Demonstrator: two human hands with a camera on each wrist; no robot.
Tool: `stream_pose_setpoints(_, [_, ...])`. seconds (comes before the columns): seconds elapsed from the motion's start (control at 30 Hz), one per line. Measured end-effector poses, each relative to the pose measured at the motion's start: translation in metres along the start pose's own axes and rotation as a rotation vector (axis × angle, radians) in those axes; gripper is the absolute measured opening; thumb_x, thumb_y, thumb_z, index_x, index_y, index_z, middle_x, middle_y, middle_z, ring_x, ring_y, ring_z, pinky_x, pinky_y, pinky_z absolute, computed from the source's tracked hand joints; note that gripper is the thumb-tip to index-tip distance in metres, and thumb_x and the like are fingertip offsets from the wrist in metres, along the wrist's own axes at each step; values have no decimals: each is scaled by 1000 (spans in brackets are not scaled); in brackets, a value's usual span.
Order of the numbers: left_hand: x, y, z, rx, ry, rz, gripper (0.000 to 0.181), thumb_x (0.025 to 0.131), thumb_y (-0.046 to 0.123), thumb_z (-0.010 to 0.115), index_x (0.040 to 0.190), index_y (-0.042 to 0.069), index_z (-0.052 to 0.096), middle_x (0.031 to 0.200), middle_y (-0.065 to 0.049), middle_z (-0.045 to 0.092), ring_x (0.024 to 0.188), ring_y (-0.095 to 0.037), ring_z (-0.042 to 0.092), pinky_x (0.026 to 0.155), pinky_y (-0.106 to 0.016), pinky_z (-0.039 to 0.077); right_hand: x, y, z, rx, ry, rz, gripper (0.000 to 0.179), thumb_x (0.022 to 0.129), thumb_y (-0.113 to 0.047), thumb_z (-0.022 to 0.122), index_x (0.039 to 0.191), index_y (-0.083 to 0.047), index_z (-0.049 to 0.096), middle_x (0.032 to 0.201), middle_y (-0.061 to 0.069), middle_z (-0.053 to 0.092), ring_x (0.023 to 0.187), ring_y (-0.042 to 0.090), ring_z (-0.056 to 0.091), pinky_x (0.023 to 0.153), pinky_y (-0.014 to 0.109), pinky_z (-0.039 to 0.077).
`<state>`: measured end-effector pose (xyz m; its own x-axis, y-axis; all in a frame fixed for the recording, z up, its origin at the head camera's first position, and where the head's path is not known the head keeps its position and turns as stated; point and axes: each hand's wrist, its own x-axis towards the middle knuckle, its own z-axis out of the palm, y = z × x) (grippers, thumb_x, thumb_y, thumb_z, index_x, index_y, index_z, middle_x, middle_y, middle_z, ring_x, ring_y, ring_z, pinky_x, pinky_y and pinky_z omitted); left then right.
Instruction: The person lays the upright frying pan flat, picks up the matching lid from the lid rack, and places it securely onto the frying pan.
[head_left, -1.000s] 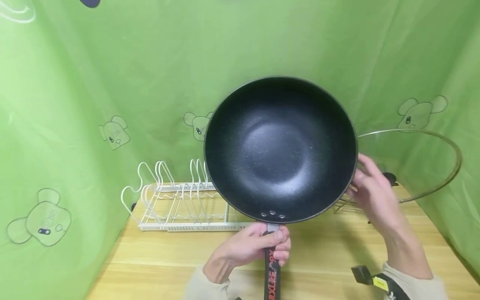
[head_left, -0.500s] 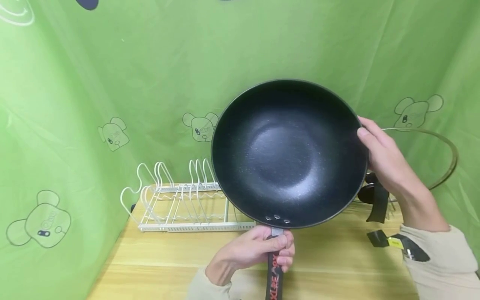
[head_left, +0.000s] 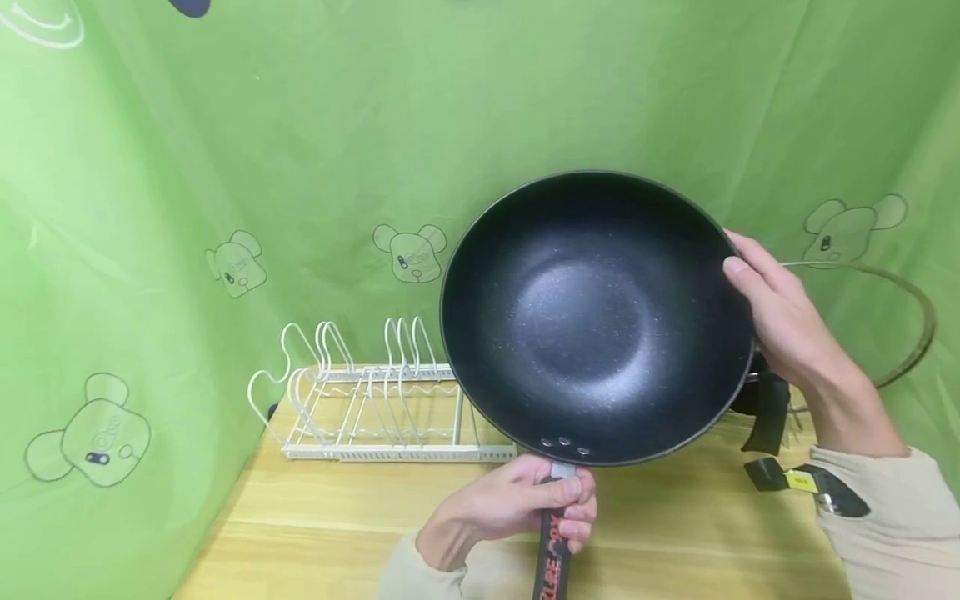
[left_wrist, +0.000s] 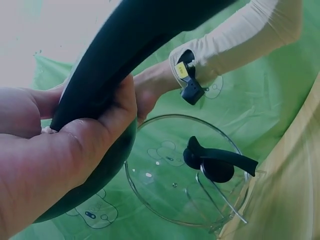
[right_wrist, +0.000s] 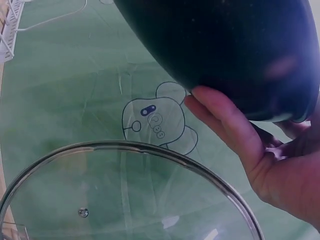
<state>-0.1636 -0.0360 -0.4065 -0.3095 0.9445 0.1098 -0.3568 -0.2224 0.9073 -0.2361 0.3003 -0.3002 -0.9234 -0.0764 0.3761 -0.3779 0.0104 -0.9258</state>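
A black wok point(head_left: 592, 317) is held up above the table with its dark inside facing me. My left hand point(head_left: 517, 504) grips its black handle point(head_left: 553, 542), marked in red letters, close to the rivets. On the right side of the rim, my right hand point(head_left: 783, 312) pinches the wok, thumb along the inside edge and fingers behind it. The right wrist view shows the fingers point(right_wrist: 230, 117) against the wok's outer wall. Behind the right hand stands a glass lid point(head_left: 928, 321) with a metal rim, partly hidden; its black knob point(left_wrist: 220, 165) shows in the left wrist view.
A white wire rack point(head_left: 390, 454) with upright loops stands at the back left of the wooden table point(head_left: 337, 533), its right end hidden behind the wok. Thin wire supports point(left_wrist: 222, 197) hold the lid upright. Green patterned cloth point(head_left: 315, 125) encloses the table.
My right hand has risen from beside the wok's lower right edge and taken hold of the rim. The wok has shifted slightly right and down in view, my left hand still gripping the handle.
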Motion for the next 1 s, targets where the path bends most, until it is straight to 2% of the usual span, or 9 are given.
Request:
stream_pose_setpoints(0.27, [-1, 1, 1, -20, -2, -19, 22, 112, 12, 33, 91, 8, 38, 83, 2, 40, 75, -12, 45, 82, -28, 49, -2, -14, 10, -468, 117, -83, 46, 111, -24, 42, 156, -18, 43, 127, -14, 62, 97, 1, 65, 77, 13, 53])
stream_pose_setpoints(0.33, [-1, 2, 2, -22, 7, -13, 20, 112, 11, 33, 93, 8, 40, 82, 2, 41, 75, -12, 46, 82, -28, 49, -1, -16, 12, -505, 135, -78, 46, 111, -25, 42, 156, -19, 44, 117, -20, 63, 89, 0, 66, 75, 13, 53])
stream_pose_setpoints(0.47, [-4, 7, 3, -7, 17, -8, 18, 111, 11, 34, 96, 8, 42, 82, 2, 46, 76, -12, 51, 81, -29, 52, -2, -16, 12, -568, 156, -51, 46, 111, -28, 41, 157, -22, 43, 122, -9, 63, 91, -3, 60, 79, 10, 46])
stream_pose_setpoints(0.6, [-7, 9, 3, 15, 2, -20, 19, 111, 12, 35, 99, -3, 38, 84, 1, 53, 80, -13, 57, 82, -31, 55, -3, -17, 12, -585, 171, -33, 47, 110, -28, 42, 157, -21, 43, 106, -10, 68, 84, 0, 60, 75, 13, 46])
stream_pose_setpoints(0.7, [-13, 10, 5, 16, -17, -22, 28, 110, 13, 37, 120, -13, 33, 88, -4, 58, 84, -15, 61, 85, -34, 56, -2, -18, 13, -580, 177, -21, 47, 110, -28, 43, 157, -20, 43, 82, -19, 61, 67, 5, 59, 67, 15, 47])
stream_pose_setpoints(0.77, [-19, 10, 7, 9, -43, -31, 40, 111, 17, 39, 140, -8, 29, 89, -22, 56, 87, -17, 63, 86, -35, 56, -2, -20, 13, -581, 183, -2, 48, 110, -29, 43, 157, -22, 42, 72, -15, 54, 56, 6, 51, 62, 19, 44])
stream_pose_setpoints(0.87, [-33, 13, 11, 13, -74, -71, 57, 111, 26, 43, 159, 8, 19, 97, -48, 42, 94, -17, 63, 88, -32, 54, -2, -22, 11, -531, 190, 32, 48, 110, -29, 42, 159, -27, 39, 76, -15, 54, 55, 6, 53, 61, 18, 47])
stream_pose_setpoints(0.93, [-42, 16, 14, 34, -82, -100, 58, 111, 28, 43, 161, 13, 18, 103, -55, 31, 96, -15, 61, 86, -30, 53, -2, -24, 8, -486, 212, 49, 49, 110, -29, 42, 159, -28, 38, 81, -19, 59, 59, 4, 58, 62, 17, 51])
stream_pose_setpoints(1.0, [-51, 19, 16, 68, -61, -121, 54, 112, 25, 41, 160, 11, 21, 103, -54, 32, 95, -13, 59, 83, -28, 52, -3, -26, 5, -408, 227, 62, 49, 110, -27, 42, 159, -27, 37, 92, -25, 65, 69, 4, 66, 62, 18, 55])
